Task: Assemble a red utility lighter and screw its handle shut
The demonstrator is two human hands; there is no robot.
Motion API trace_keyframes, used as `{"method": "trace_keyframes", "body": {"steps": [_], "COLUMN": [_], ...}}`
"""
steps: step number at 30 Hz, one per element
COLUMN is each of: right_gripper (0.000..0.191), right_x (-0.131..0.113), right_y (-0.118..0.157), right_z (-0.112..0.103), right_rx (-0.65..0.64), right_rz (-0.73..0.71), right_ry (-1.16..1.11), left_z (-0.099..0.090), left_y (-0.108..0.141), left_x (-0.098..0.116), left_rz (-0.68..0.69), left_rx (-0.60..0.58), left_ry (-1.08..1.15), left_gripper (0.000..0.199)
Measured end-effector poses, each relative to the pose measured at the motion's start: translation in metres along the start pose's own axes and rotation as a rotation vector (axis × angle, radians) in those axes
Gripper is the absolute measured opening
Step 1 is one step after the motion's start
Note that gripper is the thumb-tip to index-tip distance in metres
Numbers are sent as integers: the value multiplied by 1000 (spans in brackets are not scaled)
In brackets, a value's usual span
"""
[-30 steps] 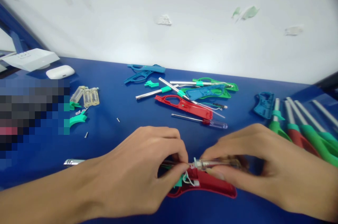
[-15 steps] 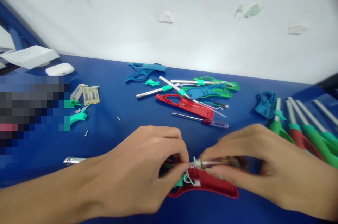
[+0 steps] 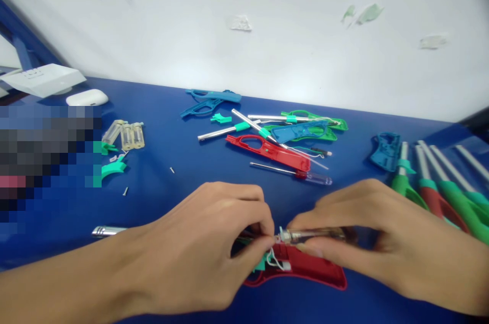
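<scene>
My right hand (image 3: pixel 376 237) is closed around a clear fuel tank (image 3: pixel 298 236) of a stick lighter, held level with its pale valve end pointing left. The fingertips of my left hand (image 3: pixel 229 242) are pinched together right at that valve end; whatever tiny piece they grip is mostly hidden. Under both hands lies a red lighter shell half (image 3: pixel 317 268), its inside facing up. A white wire (image 3: pixel 278 263) and a teal trigger (image 3: pixel 260 264) show in it. From behind my left wrist a metal lighter tube (image 3: pixel 109 231) sticks out to the left.
Farther back lie a screwdriver (image 3: pixel 309 176), another red shell half (image 3: pixel 267 151), blue shell halves (image 3: pixel 210 102) and metal tubes (image 3: pixel 223 132). Several fuel tanks (image 3: pixel 132 135) and two screws (image 3: pixel 126 191) are at left. Several lighters (image 3: pixel 439 186) lie at right. A white wall (image 3: pixel 290 59) rises behind.
The view has shifted very slightly. Both hands keep almost the same place and grip, with the tank's valve end still at my left fingertips.
</scene>
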State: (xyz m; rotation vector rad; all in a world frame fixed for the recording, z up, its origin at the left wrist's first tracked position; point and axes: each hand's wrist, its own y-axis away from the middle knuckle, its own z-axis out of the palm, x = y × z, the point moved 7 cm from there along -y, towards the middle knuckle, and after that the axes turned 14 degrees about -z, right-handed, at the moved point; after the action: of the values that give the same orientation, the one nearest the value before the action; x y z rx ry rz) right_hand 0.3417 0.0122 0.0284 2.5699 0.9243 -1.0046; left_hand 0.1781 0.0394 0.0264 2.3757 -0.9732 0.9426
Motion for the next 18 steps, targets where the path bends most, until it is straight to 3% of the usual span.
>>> {"method": "trace_keyframes", "body": {"steps": [3, 7, 18], "right_gripper": [22, 22, 26], "right_x": [0, 0, 4], "right_y": [0, 2, 7], "right_z": [4, 3, 0], "right_rx": [-49, -7, 95], "right_rz": [-41, -111, -104], "right_ry": [-36, -18, 40], "left_z": [1, 0, -1], "left_y": [-1, -1, -2], "left_x": [0, 0, 0], "left_rz": [-1, 7, 16], "left_rx": [8, 26, 23], "left_ry": [5, 15, 23], "left_gripper": [18, 18, 17]}}
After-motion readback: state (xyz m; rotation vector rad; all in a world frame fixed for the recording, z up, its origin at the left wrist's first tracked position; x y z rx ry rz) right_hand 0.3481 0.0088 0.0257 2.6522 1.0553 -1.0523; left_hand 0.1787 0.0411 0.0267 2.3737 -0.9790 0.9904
